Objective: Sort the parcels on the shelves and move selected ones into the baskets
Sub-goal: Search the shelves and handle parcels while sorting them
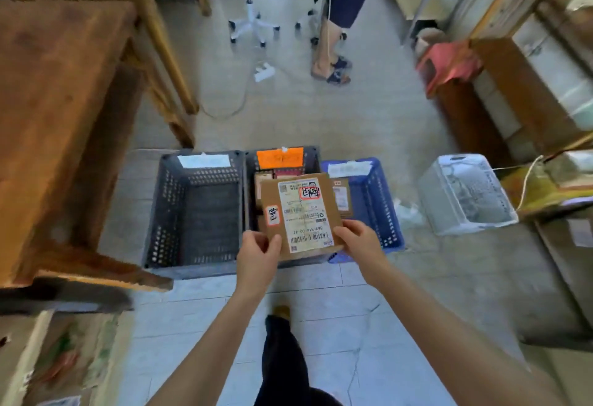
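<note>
Head view: cardboard parcel (300,213) with a white label is held above the orange-tagged middle basket (312,156) on the floor (321,293). Left hand (258,254) has its grip pinched on the near left corner; right hand (356,242) grips the near right corner. Blue basket (382,200) stands just beside.

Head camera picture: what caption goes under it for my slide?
Left hand and right hand hold a labelled parcel over the orange-tagged basket.

Bright daylight from the top, soft shadows, blurred and warped edges
</note>
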Tool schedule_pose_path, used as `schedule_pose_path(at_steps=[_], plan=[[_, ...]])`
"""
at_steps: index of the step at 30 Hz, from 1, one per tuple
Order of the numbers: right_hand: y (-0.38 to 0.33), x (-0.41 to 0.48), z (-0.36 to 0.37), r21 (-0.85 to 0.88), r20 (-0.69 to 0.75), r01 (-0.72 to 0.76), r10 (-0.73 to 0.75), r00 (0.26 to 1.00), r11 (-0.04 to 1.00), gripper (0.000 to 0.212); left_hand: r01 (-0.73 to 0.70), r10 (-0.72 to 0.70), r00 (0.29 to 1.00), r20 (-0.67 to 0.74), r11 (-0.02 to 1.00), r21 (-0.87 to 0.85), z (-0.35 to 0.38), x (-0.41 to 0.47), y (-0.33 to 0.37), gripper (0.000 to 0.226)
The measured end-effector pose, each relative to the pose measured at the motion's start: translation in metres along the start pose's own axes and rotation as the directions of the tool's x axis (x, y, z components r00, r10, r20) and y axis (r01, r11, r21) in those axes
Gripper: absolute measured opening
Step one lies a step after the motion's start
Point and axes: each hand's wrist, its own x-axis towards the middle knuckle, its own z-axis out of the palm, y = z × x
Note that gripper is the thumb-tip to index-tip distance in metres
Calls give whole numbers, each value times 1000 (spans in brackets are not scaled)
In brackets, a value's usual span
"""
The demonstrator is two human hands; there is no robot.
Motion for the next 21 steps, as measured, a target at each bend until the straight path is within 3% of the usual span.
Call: schedule_pose_path(at_steps=[6, 11, 14, 17, 21], plan=[[10, 83, -73, 40, -83, -121, 124, 989, 992, 28, 28, -37, 978, 206, 998, 48, 119, 69, 18, 6], [32, 169, -132, -30, -112, -264, 259, 959, 964, 29, 162, -201, 927, 316, 976, 146, 228, 126, 13, 4], [59, 226, -159, -91, -140, -332, 318, 938, 939, 11, 166, -251, 904, 345, 952, 258, 288, 159, -2, 6], [100, 288, -169, -118, -174, -377, 355, 919, 919, 20, 187, -299, 890, 344, 928, 323, 343, 194, -31, 9], [187, 381, -166, -167, -188, -458, 428, 884, 873, 13, 289, -421, 865, 272, 862, 416, 416, 249, -100, 7]])
